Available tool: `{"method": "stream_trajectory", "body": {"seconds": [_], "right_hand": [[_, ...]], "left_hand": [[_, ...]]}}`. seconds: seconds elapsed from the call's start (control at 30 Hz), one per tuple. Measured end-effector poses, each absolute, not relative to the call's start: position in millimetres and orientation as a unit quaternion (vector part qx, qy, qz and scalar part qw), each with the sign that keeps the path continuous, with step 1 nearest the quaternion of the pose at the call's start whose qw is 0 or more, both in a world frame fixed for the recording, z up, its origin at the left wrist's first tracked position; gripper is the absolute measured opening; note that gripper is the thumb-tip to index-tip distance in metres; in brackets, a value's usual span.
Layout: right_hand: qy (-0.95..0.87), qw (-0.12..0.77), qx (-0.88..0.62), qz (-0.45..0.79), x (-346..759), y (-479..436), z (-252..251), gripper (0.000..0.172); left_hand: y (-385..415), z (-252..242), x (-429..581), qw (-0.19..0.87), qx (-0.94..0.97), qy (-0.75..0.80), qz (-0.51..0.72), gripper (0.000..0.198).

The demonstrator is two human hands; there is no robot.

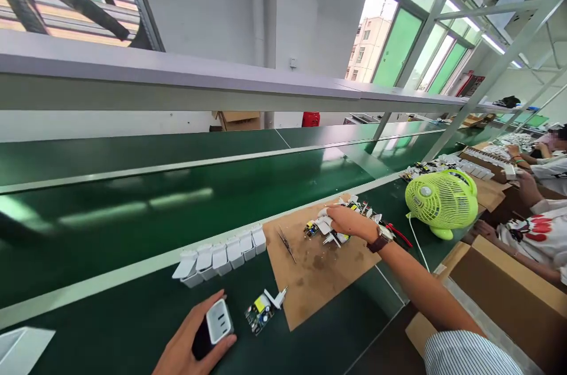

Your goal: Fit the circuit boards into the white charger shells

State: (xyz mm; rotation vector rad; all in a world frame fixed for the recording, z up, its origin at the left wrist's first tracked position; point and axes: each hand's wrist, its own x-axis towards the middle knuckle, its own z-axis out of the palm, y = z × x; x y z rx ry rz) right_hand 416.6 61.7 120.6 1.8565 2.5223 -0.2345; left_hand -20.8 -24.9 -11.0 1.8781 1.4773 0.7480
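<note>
My left hand grips a charger housing with a white slotted face and a dark side, fingers and thumb on opposite edges. Just right of it on the green bench lies a circuit board with a yellow component and a white plug part attached. My right hand, wearing a watch, reaches into a pile of circuit boards with white parts on a brown cardboard sheet. Its fingers are curled down; what they hold is hidden. Tweezers lie on the sheet, left of the pile.
A row of white housings stands along the bench edge strip. Red-handled pliers and a lime-green fan are to the right. Co-workers sit beyond cardboard boxes. A shelf beam crosses above the green belt.
</note>
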Motion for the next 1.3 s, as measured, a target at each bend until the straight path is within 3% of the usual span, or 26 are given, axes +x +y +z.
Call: {"method": "stream_trajectory", "body": {"seconds": [0.17,0.33,0.47,0.67,0.8,0.93,1.13,1.3], "right_hand": [[0.868,-0.116,0.466,-0.125,364,3,123,0.044],[0.936,-0.059,0.306,-0.167,299,-16,80,0.058],[0.937,-0.041,0.311,-0.154,272,-3,52,0.048],[0.933,-0.105,0.309,-0.152,265,4,45,0.048],[0.921,-0.171,0.293,-0.190,261,6,43,0.056],[0.884,-0.270,0.302,-0.234,251,11,48,0.067],[0.838,-0.306,0.346,-0.292,245,11,36,0.067],[0.825,-0.290,0.380,-0.303,253,10,18,0.071]], "left_hand": [[-24,-10,-24,0.304,0.750,0.522,0.269,0.065],[-25,-11,-25,0.282,0.766,0.498,0.292,0.066],[-27,-13,-24,0.275,0.766,0.492,0.310,0.067],[-26,-7,-26,0.278,0.769,0.475,0.325,0.073],[-27,2,-28,0.288,0.780,0.437,0.342,0.083],[-27,4,-25,0.328,0.769,0.416,0.358,0.079],[-23,2,-20,0.248,0.718,0.542,0.358,0.068],[-20,10,-30,0.319,0.709,0.540,0.323,0.101]]}}
